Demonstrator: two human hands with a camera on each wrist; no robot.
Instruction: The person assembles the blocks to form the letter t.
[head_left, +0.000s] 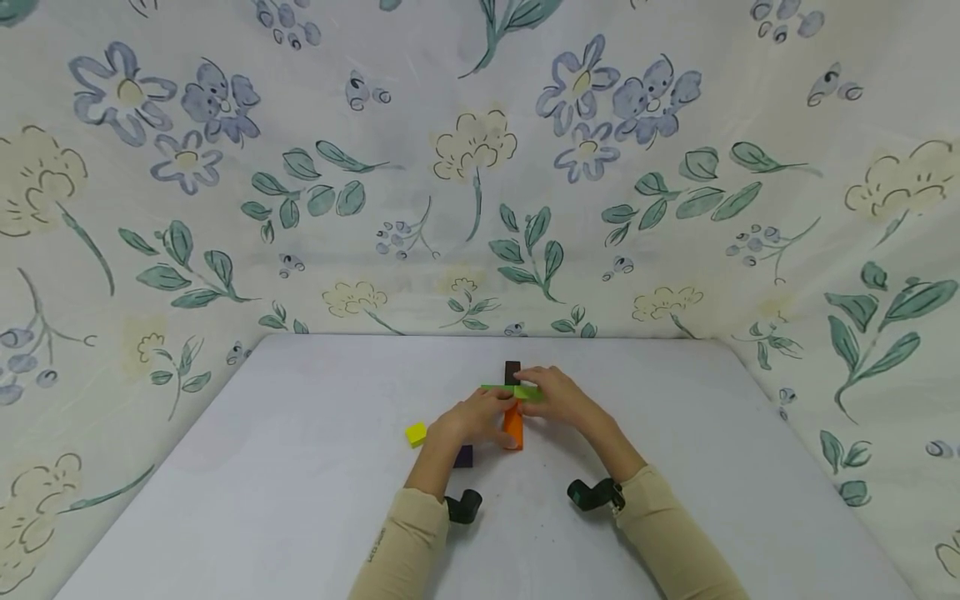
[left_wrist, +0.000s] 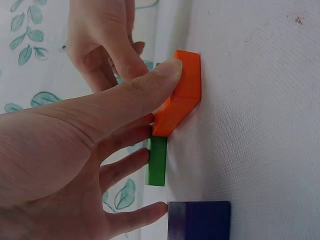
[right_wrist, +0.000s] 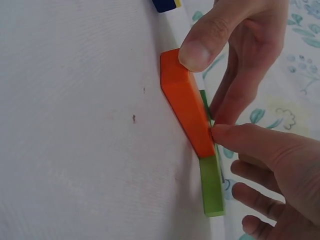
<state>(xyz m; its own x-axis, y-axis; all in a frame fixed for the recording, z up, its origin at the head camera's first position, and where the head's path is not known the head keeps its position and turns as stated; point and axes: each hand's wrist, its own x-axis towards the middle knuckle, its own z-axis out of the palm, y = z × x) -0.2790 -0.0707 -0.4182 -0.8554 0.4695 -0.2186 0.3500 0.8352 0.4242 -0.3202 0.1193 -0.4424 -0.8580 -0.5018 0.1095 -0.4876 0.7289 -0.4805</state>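
An orange block (head_left: 513,429) lies lengthwise on the white table, its far end against a green block (right_wrist: 212,187) that runs crosswise. Beyond the green block extends a dark brown block (head_left: 512,371) in line with the orange one. My left hand (head_left: 474,418) holds the orange block, thumb on its near end and fingers reaching to its far end. The thumb of my right hand (head_left: 561,398) touches the orange block's far end beside the green block. Its forefinger reaches over to the dark brown block; its other fingers are loosely bent.
Left of the orange block lies a dark blue block (head_left: 464,457), partly behind my left wrist. Further left is a yellow block (head_left: 416,434). The white table (head_left: 300,467) ends at a flower-patterned cloth (head_left: 420,208) behind and at the sides.
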